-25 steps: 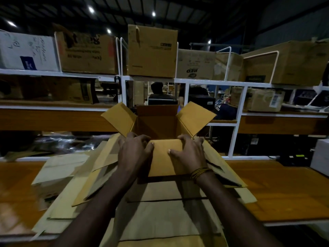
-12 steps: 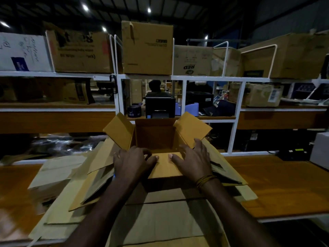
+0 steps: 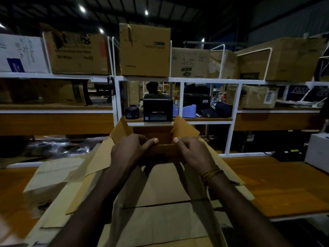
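Left grip (image 3: 130, 152), right grip (image 3: 194, 154) clasping carton (image 3: 153, 135) near edge, flaps (image 3: 185, 130) splayed, shelf (image 3: 195, 123) just behind

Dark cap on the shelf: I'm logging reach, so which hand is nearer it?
Right. The right hand holds the open box below and left of the cap; the left hand holds it farther left.

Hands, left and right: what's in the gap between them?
The head view shows the near wall of the small open cardboard box between the left hand and the right hand; both grip it.
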`<state>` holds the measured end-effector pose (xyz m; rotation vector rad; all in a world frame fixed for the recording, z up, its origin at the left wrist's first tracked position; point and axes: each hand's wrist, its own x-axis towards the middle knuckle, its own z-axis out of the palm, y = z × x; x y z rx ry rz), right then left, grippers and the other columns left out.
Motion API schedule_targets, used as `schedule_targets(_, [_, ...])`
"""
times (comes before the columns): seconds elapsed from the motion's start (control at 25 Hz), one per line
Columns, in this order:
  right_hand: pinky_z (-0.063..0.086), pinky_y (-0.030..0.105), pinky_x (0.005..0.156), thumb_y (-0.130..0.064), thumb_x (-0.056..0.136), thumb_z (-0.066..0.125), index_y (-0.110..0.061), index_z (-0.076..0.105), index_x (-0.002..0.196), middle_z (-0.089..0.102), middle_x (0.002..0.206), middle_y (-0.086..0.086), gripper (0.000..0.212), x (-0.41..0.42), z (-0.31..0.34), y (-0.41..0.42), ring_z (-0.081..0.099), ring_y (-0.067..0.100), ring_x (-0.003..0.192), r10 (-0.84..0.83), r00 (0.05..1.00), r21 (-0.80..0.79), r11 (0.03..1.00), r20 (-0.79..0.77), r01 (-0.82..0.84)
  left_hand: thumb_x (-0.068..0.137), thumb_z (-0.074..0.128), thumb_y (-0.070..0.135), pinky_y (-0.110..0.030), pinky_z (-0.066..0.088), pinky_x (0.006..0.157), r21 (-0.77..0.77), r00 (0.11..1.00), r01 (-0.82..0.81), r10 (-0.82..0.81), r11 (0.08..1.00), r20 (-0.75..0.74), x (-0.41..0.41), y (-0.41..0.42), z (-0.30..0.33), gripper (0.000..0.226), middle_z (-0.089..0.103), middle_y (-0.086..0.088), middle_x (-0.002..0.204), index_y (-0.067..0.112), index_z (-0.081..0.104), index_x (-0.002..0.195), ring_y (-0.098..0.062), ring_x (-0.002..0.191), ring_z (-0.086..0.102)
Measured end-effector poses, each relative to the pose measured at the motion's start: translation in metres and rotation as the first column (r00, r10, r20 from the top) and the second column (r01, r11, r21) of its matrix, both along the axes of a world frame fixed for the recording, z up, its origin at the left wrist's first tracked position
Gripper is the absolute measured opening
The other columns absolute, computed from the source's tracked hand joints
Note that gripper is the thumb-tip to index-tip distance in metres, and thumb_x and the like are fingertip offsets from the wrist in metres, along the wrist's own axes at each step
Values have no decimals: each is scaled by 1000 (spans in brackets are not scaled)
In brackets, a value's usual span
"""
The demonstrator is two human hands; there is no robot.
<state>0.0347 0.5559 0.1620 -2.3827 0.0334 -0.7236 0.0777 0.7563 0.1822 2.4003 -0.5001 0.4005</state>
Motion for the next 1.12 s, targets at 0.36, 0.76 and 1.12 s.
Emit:
schedule_targets(0.36, [48, 43, 100, -52, 92, 56, -33, 53, 134, 48, 132, 2, 46, 10, -17, -11, 51, 20, 115, -93, 936, -173, 984, -340, 35, 96, 52, 48, -36, 55, 78, 147, 996, -73, 79, 986, -30, 19, -11, -22, 26, 63, 10, 75, 28, 65, 86, -6, 69, 61])
schedule_targets(0.76, [28, 49, 110, -65, 91, 46, -38, 52, 134, 48, 140, 3, 52, 11, -27, -1, 33, 27, 133, -251, 919, -429, 898, -304, 103, 96, 52, 49, -33, 55, 75, 210, 996, -1, 19, 978, -86, 26, -8, -40, 25, 66, 9, 87, 29, 67, 100, -5, 75, 60])
schedule_targets(1.12, [22, 51, 115, -46, 103, 34, -27, 66, 116, 64, 120, 2, 39, 19, -23, -2, 51, 20, 118, -79, 970, -271, 962, -228, 14, 98, 50, 45, -32, 55, 75, 232, 992, 27, 2, 972, -124, 41, -16, -30, 26, 67, 7, 91, 26, 67, 104, -9, 78, 62])
